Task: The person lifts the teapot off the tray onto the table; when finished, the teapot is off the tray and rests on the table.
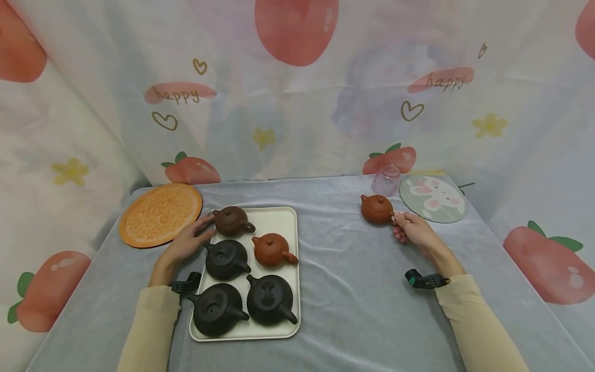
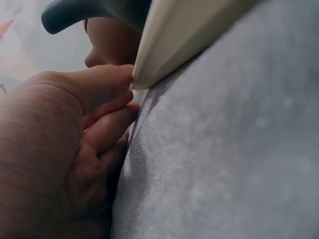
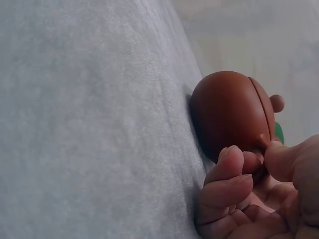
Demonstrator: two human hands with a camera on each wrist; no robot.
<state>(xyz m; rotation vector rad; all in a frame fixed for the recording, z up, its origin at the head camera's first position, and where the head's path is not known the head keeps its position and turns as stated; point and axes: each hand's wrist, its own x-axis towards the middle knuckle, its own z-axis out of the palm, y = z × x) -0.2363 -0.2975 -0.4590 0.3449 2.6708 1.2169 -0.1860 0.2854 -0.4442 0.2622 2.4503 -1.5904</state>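
My right hand (image 1: 412,230) pinches the handle of a reddish-brown teapot (image 1: 376,210), which sits on the cloth at the right. In the right wrist view, thumb and curled fingers close on that handle, below the round body and knobbed lid. At the left, my left hand (image 1: 188,242) holds the edge of a cream tray (image 1: 251,333); the left wrist view has the thumb against the rim and fingers beside and below it. On the tray stand a dark brown teapot (image 1: 230,220), another reddish-brown teapot (image 1: 271,249) and several black teapots (image 1: 269,299).
An orange-slice round mat (image 1: 160,214) lies left of the tray. Behind the right-hand teapot stands a pink clear glass (image 1: 386,180), beside a green rabbit-print round mat (image 1: 432,199). Grey cloth (image 1: 348,299) covers the table; a fruit-print curtain (image 1: 297,113) hangs behind.
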